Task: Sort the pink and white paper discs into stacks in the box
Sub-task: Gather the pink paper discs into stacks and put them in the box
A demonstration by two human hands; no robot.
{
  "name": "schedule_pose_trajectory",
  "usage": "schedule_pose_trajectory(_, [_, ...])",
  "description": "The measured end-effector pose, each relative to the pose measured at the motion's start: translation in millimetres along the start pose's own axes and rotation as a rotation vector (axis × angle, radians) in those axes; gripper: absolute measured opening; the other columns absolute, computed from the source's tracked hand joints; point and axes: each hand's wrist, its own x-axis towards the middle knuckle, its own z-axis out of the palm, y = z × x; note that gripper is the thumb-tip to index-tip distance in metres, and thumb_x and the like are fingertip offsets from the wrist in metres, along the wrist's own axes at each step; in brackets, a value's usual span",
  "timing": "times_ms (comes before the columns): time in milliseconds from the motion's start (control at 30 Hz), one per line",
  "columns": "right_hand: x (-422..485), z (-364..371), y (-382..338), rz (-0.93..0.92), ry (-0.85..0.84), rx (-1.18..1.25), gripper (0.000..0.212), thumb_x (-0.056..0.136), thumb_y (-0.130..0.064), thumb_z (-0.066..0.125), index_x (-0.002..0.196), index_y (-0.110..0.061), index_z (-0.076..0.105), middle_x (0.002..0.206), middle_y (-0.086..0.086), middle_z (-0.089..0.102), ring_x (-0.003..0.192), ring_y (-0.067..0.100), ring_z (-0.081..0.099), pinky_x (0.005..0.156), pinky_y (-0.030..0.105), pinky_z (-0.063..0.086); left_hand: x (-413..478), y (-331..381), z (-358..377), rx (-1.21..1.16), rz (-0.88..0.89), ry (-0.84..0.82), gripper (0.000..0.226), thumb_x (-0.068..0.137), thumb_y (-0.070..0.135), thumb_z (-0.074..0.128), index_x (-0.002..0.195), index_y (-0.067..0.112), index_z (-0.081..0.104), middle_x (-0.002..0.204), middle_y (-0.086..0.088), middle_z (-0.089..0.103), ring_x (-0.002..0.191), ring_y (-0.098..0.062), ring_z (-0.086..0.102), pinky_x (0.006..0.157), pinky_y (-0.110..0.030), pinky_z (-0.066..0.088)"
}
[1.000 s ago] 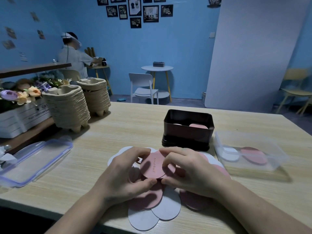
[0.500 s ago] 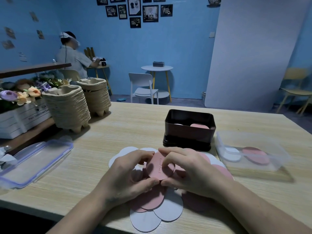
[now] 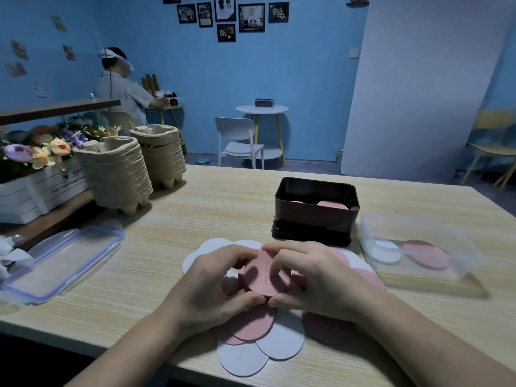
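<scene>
A loose spread of pink and white paper discs point(image 3: 279, 339) lies on the wooden table near its front edge. Above it, my left hand point(image 3: 215, 286) and my right hand point(image 3: 315, 277) together pinch one pink disc point(image 3: 262, 275) by its edges, tilted up with small lettering showing. Behind the spread stands a dark brown tin box point(image 3: 315, 222) with a pink disc point(image 3: 332, 205) and a white one inside. To the right, a clear plastic box point(image 3: 418, 247) holds a white disc and a pink disc side by side.
A clear lid with blue clips point(image 3: 64, 261) lies at the left. Two stacks of pulp cup trays point(image 3: 114, 174) and a flower crate point(image 3: 36, 185) stand at the back left. Another person sits far behind, by the blue wall.
Both hands have turned the pink disc a little and tilted it more upright. The discs on the table and both boxes stay as they were.
</scene>
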Motion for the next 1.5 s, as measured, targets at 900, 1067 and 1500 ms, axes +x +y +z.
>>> schedule_pose_trajectory(900, [-10,-14,4,0.122,-0.004,0.058,0.038,0.085,-0.057,0.077,0.103,-0.026,0.065,0.134,-0.007,0.063,0.122,0.004,0.061,0.092,0.036,0.054,-4,4,-8,0.118,-0.024,-0.039,0.027,0.092,0.038,0.072,0.114,0.024,0.067,0.105,0.018,0.068,0.099,-0.004,0.066,0.083,-0.034,0.055])
schedule_pose_trajectory(1067, [-13,-16,3,0.15,-0.016,0.071,0.039,0.084,-0.058,0.078,0.102,-0.025,0.066,0.133,-0.008,0.063,0.128,-0.004,0.055,0.093,0.036,0.054,-16,6,-14,0.081,-0.068,-0.087,0.036,0.083,0.043,0.078,0.114,0.026,0.067,0.107,0.02,0.067,0.101,-0.003,0.066,0.082,-0.03,0.055])
schedule_pose_trajectory(1500, [-13,-18,1,0.149,-0.04,0.057,0.04,0.082,-0.058,0.08,0.101,-0.025,0.066,0.125,-0.009,0.065,0.124,-0.003,0.057,0.091,0.032,0.054,-26,19,-22,0.124,-0.052,-0.193,0.058,0.069,0.053,0.085,0.12,0.032,0.068,0.111,0.022,0.067,0.105,-0.005,0.065,0.083,-0.04,0.057])
